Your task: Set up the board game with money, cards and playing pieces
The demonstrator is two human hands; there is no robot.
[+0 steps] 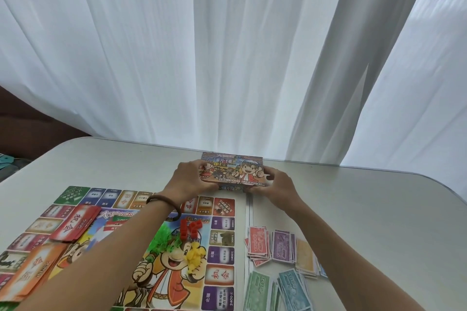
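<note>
We note: game box [232, 171] at 12 o'clock of board [222, 237], on far side of worktop [366, 209]. Left hand [192, 179] and right hand [275, 185] each have grip wrapped round one box end.

Risks, as we judge them:
- Left forearm passes over plastic pieces [189, 230] and red card stack [73, 225]; low pull-back sweeps them.
- Money piles [275, 247] at 3 o'clock scatter likewise.

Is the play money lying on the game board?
No, the play money sits on the bare table, right of the board.
</note>
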